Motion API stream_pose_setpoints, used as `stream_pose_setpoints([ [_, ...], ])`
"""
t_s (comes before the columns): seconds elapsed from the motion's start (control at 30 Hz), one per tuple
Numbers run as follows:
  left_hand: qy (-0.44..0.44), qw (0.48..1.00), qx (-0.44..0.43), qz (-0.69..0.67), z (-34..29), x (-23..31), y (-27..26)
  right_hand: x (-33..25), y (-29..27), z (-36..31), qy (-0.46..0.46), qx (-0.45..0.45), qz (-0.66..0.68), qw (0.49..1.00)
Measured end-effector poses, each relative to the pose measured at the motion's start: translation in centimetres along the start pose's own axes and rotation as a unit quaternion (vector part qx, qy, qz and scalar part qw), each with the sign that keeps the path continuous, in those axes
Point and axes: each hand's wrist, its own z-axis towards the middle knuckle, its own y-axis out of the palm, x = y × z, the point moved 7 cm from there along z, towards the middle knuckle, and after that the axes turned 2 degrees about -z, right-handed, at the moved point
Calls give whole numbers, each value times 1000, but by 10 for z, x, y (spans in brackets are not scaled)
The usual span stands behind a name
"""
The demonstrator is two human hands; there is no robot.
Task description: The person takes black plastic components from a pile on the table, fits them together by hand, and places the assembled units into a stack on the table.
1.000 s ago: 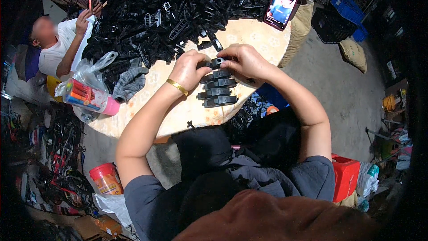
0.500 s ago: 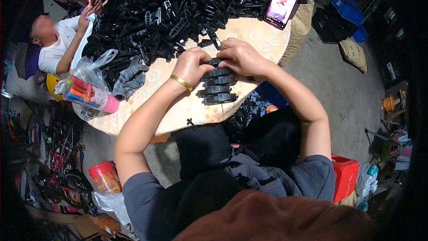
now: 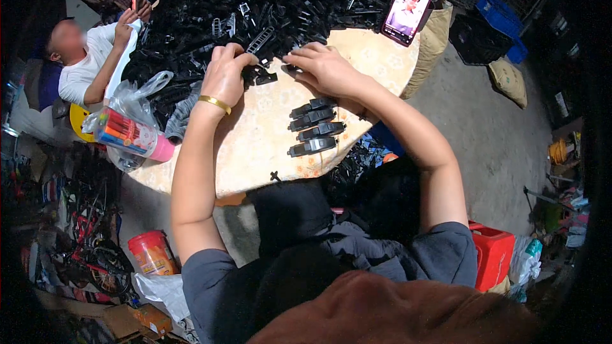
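Observation:
My left hand [image 3: 224,76], with a gold bangle at the wrist, is at the near edge of a large pile of black plastic parts [image 3: 191,44]. Its fingers are apart and bent over loose pieces, their tips partly hidden; a small black part [image 3: 262,78] lies beside the thumb side. Across a short gap, my right hand [image 3: 328,71] reaches inward with its fingers closed around a dark plastic part [image 3: 294,69], mostly covered. Nearer to me, several black curved plastic pieces [image 3: 313,146] lie in a column on the patterned tablecloth [image 3: 255,153], touched by neither hand.
A phone [image 3: 405,13] showing a video stands at the table's right. At the left are a tub of coloured pens [image 3: 131,134], a plastic bag [image 3: 137,99] and a grey glove [image 3: 182,114]. Another person [image 3: 86,57] holds a phone there. A red bucket [image 3: 153,253] stands below.
Both hands have left the column of black pieces. The left moved left and forward to the pile; the right moved slightly left. The top of the column is now uncovered.

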Motion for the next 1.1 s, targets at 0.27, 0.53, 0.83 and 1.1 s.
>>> stream_pose_setpoints([
  [0.27, -4, 998, 3, 59, 0, -11, 1, -27, -10, 2, -17, -59, 8, 998],
  [0.53, 104, 990, 61, -74, -3, 61, 18, 5, -20, -25, 112, -101, 120, 981],
  [0.83, -38, 976, -23, -211, -12, 71, 25, 4, -31, -34, 87, -154, 76, 981],
  [1.1, 8, 982, -71, -175, -18, 76, 36, 9, -36, -34, 106, -145, 8, 984],
])
